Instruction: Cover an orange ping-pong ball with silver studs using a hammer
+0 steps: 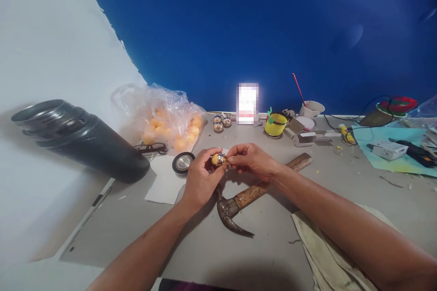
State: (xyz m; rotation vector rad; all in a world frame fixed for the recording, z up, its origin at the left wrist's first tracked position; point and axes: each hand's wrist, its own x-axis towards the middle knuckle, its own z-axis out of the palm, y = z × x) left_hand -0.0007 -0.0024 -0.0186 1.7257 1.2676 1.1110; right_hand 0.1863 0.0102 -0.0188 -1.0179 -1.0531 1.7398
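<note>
1. Above the desk [119, 232], a yellow ball [219, 159] partly covered in shiny facets is being held by the left hand [202, 173], clamped around it with thumb and fingers, presumably for steadiness.
2. The fingertips of the right hand [254, 159] are being pressed together at the ball's faceted side, apparently for fine control; whether a small piece is being pinched cannot be told.
3. Beneath the right wrist, a hammer [251, 196] is being rested flat, apparently because both hands are being occupied.
4. Farther back, orange balls [159, 131] are being contained by a clear plastic bag [167, 96], probably against rolling, while shiny balls [218, 126] are being grouped near the blue wall [191, 32].
5. A round lid [183, 163] is being rested near an open flask [92, 141], to which it likely belongs.
</note>
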